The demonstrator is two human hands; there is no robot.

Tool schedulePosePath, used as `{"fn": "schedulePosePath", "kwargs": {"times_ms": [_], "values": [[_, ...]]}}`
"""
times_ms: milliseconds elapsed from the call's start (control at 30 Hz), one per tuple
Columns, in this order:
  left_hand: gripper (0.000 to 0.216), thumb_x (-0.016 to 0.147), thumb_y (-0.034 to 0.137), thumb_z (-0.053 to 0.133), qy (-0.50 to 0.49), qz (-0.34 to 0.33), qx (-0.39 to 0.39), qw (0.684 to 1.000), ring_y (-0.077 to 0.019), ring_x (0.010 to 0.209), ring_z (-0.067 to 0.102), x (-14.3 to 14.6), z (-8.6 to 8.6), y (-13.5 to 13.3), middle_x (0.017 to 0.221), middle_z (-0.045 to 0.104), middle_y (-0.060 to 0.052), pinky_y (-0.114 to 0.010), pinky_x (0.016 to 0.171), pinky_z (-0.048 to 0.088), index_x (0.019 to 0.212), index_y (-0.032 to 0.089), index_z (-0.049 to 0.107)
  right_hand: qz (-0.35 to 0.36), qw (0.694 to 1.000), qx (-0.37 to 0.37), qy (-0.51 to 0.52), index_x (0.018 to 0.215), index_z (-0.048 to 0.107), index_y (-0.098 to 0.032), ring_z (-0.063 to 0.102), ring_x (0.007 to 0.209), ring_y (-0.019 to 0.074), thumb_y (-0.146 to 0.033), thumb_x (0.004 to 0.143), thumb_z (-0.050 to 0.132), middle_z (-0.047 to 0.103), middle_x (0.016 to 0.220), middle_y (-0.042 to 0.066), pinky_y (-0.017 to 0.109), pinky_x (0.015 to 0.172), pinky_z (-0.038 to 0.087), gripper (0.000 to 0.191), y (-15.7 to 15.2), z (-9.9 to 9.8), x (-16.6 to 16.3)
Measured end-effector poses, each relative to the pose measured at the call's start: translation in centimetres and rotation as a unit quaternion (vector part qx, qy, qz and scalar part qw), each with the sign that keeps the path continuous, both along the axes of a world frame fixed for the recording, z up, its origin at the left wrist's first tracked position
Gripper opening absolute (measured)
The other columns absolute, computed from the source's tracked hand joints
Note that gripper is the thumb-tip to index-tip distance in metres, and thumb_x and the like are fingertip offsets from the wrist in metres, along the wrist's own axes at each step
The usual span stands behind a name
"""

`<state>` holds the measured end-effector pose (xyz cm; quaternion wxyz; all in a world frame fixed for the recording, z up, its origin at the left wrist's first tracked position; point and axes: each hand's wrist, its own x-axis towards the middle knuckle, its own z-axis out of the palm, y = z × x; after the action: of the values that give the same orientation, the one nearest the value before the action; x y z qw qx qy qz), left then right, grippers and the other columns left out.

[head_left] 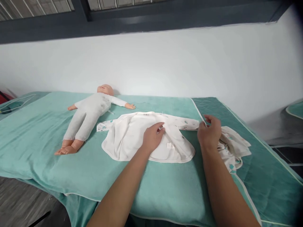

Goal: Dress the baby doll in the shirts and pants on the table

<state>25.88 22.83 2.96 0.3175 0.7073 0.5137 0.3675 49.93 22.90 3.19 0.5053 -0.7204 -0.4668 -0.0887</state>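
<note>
A small white long-sleeved baby shirt (134,135) lies spread open on the bed, inside facing up, its sleeves stretched to both sides. The sleeves carry a small coloured print, and a care label shows on the inner right part. My left hand (153,137) is over the shirt's middle, thumb and fingers pinched at the front edge near the right shoulder. At the end of the right sleeve, my right hand (210,130) has its fingers curled around the cuff, which they partly hide. A baby doll (91,108) in a white body suit lies on its back to the left.
Crumpled printed baby clothes (233,145) lie just right of my right hand. A green padded cover (165,189) with pale piping spreads over the bed. Behind stands a white wall (151,63) below a dark window frame (142,20).
</note>
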Motion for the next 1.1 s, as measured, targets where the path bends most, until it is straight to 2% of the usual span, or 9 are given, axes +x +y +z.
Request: {"fn": "schedulePosePath", "kwargs": {"times_ms": [133,233,300,467,600,767,833,933,1100], "values": [[0.033,0.095,0.032,0.051,0.003,0.002,0.002,1.000,-0.0160,0.093,0.067,0.0,-0.1,0.1,0.113,0.075,0.002,-0.030,0.093,0.050,0.122,0.027,0.068,0.102,0.992,-0.041,-0.055,0.112,0.066,-0.016,0.060,0.115,0.0280,-0.024,0.082,0.048,0.068,0.119,0.015,0.044,0.102,0.045,0.035,-0.6,-0.1,-1.8],[0.033,0.095,0.033,0.051,0.009,-0.001,0.002,1.000,-0.0159,0.093,0.066,0.1,-0.1,0.1,0.114,0.074,0.002,-0.031,0.093,0.050,0.122,0.027,0.068,0.172,0.969,-0.158,-0.082,0.114,0.067,-0.019,0.061,0.116,0.0281,-0.029,0.089,0.046,0.069,0.124,0.012,0.043,0.103,0.045,0.034,-1.1,-0.1,-3.1],[0.033,0.095,0.033,0.051,0.018,-0.004,0.004,1.000,-0.0159,0.094,0.066,0.1,-0.2,0.1,0.115,0.074,0.002,-0.031,0.094,0.050,0.123,0.028,0.068,0.175,0.959,-0.205,-0.088,0.112,0.069,-0.021,0.062,0.116,0.0290,-0.032,0.091,0.046,0.070,0.125,0.011,0.044,0.101,0.046,0.033,-1.2,-0.1,-3.6],[0.033,0.096,0.028,0.050,0.055,-0.001,0.037,0.998,-0.0192,0.111,0.063,0.4,-0.5,0.3,0.118,0.073,-0.001,-0.034,0.101,0.047,0.124,0.026,0.067,0.205,0.971,-0.125,0.017,0.109,0.067,-0.019,0.067,0.102,0.0235,-0.038,0.093,0.046,0.073,0.112,0.011,0.037,0.093,0.050,0.033,-1.1,0.1,-4.9],[0.031,0.095,0.025,0.052,0.073,0.006,0.052,0.996,-0.0201,0.110,0.062,0.7,-0.6,0.4,0.116,0.073,-0.002,-0.035,0.098,0.048,0.122,0.025,0.066,0.223,0.941,-0.252,0.038,0.113,0.063,-0.020,0.067,0.095,0.0214,-0.044,0.091,0.052,0.073,0.104,0.008,0.033,0.086,0.048,0.035,1.0,0.9,-6.0],[0.031,0.095,0.025,0.051,0.078,0.009,0.052,0.996,-0.0207,0.110,0.063,0.6,-0.4,0.2,0.115,0.072,-0.002,-0.036,0.096,0.048,0.122,0.025,0.064,0.236,0.916,-0.323,0.013,0.070,0.060,-0.022,0.057,0.068,0.0197,-0.048,0.073,0.070,0.066,0.071,0.002,0.031,0.066,0.039,0.029,4.4,1.9,-6.1],[0.031,0.095,0.026,0.050,0.072,0.013,0.044,0.996,-0.0207,0.109,0.063,0.6,-0.3,0.2,0.115,0.072,-0.003,-0.036,0.095,0.048,0.123,0.025,0.063,0.249,0.914,-0.320,0.010,0.064,0.053,-0.023,0.050,0.064,0.0168,-0.047,0.074,0.069,0.059,0.065,-0.001,0.029,0.062,0.035,0.031,4.7,2.0,-6.1],[0.030,0.096,0.027,0.048,0.058,0.012,0.047,0.997,-0.0199,0.108,0.064,0.6,-0.2,0.1,0.116,0.071,-0.003,-0.034,0.094,0.049,0.123,0.024,0.062,0.241,0.933,-0.267,0.024,0.069,0.047,-0.023,0.046,0.065,0.0153,-0.047,0.083,0.058,0.053,0.067,-0.003,0.028,0.061,0.034,0.030,4.5,2.0,-6.2],[0.033,0.097,0.028,0.047,0.100,0.002,0.063,0.993,-0.0208,0.110,0.061,0.7,-0.2,0.1,0.120,0.069,-0.004,-0.036,0.095,0.047,0.128,0.025,0.058,0.161,0.961,-0.224,0.028,0.077,0.051,-0.023,0.051,0.070,0.0187,-0.043,0.086,0.055,0.061,0.075,0.002,0.030,0.067,0.038,0.022,4.9,1.5,-5.9]]}}
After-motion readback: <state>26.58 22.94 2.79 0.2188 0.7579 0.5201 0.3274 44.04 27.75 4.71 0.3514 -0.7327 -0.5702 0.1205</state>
